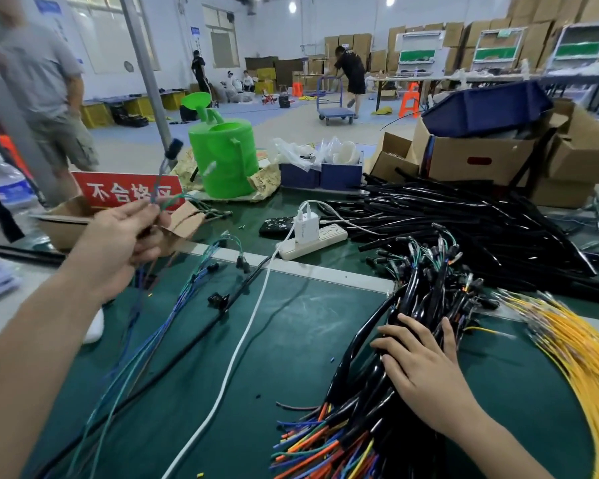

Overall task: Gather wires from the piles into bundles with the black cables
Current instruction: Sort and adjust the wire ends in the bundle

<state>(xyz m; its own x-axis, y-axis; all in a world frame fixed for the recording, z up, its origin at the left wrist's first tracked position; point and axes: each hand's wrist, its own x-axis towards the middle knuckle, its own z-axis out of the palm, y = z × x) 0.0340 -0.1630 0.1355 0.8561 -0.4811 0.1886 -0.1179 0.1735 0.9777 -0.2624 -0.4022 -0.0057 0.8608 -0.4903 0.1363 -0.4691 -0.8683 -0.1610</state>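
Left hand (125, 243) pinches thin wires (157, 201), right hand (422, 371) rests flat, fingers unclenched, on black cables (412, 295); advise isolating one cable and aligning ends before bundling.

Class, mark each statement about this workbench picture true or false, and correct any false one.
1. The left hand pinches thin blue and green wires. True.
2. The right hand holds the yellow wires. False: it rests on the black cable bundle.
3. A white charger is plugged into the power strip. True.
4. The watering can is red. False: it is green.
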